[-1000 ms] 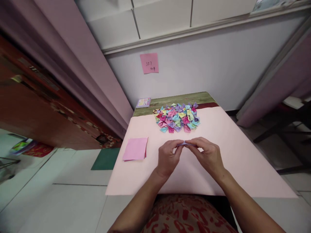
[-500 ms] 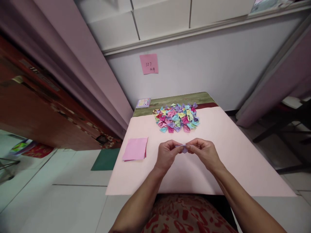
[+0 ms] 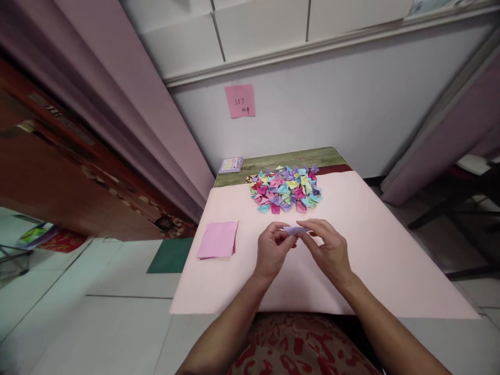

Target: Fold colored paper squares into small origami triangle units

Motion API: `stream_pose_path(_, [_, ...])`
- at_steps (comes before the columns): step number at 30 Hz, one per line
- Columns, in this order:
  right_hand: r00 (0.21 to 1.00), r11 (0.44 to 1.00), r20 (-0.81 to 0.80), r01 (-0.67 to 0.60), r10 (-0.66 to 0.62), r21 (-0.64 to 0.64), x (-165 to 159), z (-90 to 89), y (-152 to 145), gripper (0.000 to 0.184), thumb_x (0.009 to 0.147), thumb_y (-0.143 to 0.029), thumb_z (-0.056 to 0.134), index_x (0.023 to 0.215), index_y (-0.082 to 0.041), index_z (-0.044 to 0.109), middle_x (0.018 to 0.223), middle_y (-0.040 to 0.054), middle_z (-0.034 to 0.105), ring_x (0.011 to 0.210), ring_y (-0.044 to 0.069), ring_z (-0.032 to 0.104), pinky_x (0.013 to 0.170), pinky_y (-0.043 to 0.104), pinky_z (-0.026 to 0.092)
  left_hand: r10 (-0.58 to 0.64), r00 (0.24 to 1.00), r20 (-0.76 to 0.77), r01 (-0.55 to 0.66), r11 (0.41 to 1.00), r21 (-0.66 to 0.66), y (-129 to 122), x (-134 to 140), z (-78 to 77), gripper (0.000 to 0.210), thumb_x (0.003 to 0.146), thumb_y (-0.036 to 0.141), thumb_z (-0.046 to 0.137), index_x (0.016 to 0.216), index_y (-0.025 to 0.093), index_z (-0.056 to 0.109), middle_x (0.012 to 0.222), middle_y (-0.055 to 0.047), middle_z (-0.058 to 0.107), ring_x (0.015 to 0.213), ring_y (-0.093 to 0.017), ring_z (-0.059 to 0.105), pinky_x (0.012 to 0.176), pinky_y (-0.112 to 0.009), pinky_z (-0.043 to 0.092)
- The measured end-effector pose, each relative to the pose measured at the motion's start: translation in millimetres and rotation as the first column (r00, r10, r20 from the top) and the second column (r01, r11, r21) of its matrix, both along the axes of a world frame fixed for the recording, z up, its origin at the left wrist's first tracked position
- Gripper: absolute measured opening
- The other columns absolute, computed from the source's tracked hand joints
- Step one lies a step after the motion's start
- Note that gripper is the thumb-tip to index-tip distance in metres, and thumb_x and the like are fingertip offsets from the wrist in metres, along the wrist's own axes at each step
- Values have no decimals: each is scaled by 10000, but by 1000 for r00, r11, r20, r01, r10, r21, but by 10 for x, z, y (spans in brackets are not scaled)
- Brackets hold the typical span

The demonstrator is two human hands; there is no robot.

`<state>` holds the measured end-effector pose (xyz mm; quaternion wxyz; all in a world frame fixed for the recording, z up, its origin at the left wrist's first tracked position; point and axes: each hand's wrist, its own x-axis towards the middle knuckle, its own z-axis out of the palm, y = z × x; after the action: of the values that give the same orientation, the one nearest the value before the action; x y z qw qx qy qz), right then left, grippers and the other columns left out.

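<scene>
A small folded piece of lilac origami paper (image 3: 294,229) is pinched between both of my hands, above the near middle of the table. My left hand (image 3: 272,249) grips its left end between thumb and fingers. On the other side, my right hand (image 3: 328,249) has thumb and fingertips closed on its right end. Beyond my hands lies a heap of small folded paper pieces (image 3: 287,190) in pink, purple, yellow, blue and green. A stack of square paper sheets (image 3: 219,239), pink on top, rests to the left of my hands.
Pale pink paper (image 3: 390,276) covers most of the table. A packet of cards or labels (image 3: 231,165) sits at the table's back left corner. On the wall is a pink note (image 3: 240,101) with handwriting. A purple curtain (image 3: 164,130) hangs at the left.
My fingers have shifted their hold on the folded lilac paper, and more of it shows between them. My right hand has turned slightly. The heap and the stack stay put.
</scene>
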<state>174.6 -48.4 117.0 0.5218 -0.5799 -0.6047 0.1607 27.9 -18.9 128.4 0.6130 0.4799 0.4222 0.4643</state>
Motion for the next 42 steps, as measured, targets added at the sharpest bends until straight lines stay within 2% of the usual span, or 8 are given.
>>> stream_pose_path(4, [940, 973, 303, 97, -160, 211, 11, -3, -4, 193, 916, -274, 607, 1030, -312, 757, 965, 57, 694, 821, 181, 621, 759, 309, 494, 35, 998, -60, -33, 999, 26, -14, 22, 35, 459, 687, 334, 811, 1041, 195, 554, 669, 29, 688, 610, -138, 651, 667, -278, 554])
stream_pose_path(10, [869, 970, 460, 83, -183, 229, 16, 12, -79, 219, 930, -240, 584, 1028, -321, 762, 837, 33, 726, 724, 155, 618, 696, 279, 431, 46, 992, -120, -38, 997, 67, -14, 12, -10, 442, 730, 327, 770, 1075, 206, 522, 691, 16, 706, 611, -153, 658, 665, -289, 560])
stream_pose_path(14, [963, 999, 266, 47, -47, 7, 19, 34, -81, 171, 911, -341, 605, 925, -270, 760, 689, 17, 673, 602, 138, 573, 583, 269, 382, 89, 955, -283, -20, 971, 240, -35, -27, -28, 374, 788, 284, 699, 1124, 218, 549, 747, 2, 721, 696, -162, 675, 717, -282, 542])
stream_pose_path(17, [984, 947, -101, -172, 150, -271, 63, 43, -28, 262, 859, -475, 645, 857, -226, 723, 530, -26, 542, 478, 119, 448, 486, 258, 317, 28, 921, -387, 127, 921, 368, -50, -61, 5, 338, 827, 253, 639, 1160, 227, 584, 800, -10, 720, 751, -159, 674, 764, -284, 530])
stream_pose_path(21, [837, 808, -486, -459, 253, -370, 163, 84, 34, 349, 797, -544, 688, 772, -197, 657, 582, -28, 564, 502, 101, 435, 479, 236, 318, -239, 912, -332, 319, 924, 211, -16, -107, 49, 312, 782, 290, 709, 1073, 206, 631, 714, -3, 692, 639, -144, 648, 647, -259, 519])
stream_pose_path(26, [698, 716, -665, -605, 265, -350, 232, 173, 28, 335, 811, -521, 691, 809, -189, 649, 662, -20, 608, 576, 101, 530, 561, 230, 441, -391, 920, -1, 391, 920, -24, 84, -168, 55, 379, 746, 419, 761, 973, 160, 603, 687, -44, 704, 589, -165, 658, 559, -277, 534])
stream_pose_path(30, [708, 749, -658, -576, 256, -327, 207, 166, 27, 327, 790, -500, 724, 830, -183, 656, 768, 13, 663, 711, 136, 611, 664, 262, 513, -357, 934, -5, 357, 933, -39, 141, -181, 45, 350, 758, 433, 754, 891, 131, 640, 667, -42, 686, 547, -137, 631, 505, -241, 510])
stream_pose_path(42, [754, 878, -644, -389, 129, -279, 88, 68, 42, 361, 711, -471, 804, 837, -164, 663, 691, 26, 685, 572, 120, 602, 532, 238, 497, -249, 968, 32, 250, 967, -52, 123, -75, 42, 363, 699, 398, 806, 833, 135, 596, 677, -10, 675, 550, -130, 645, 512, -239, 534])
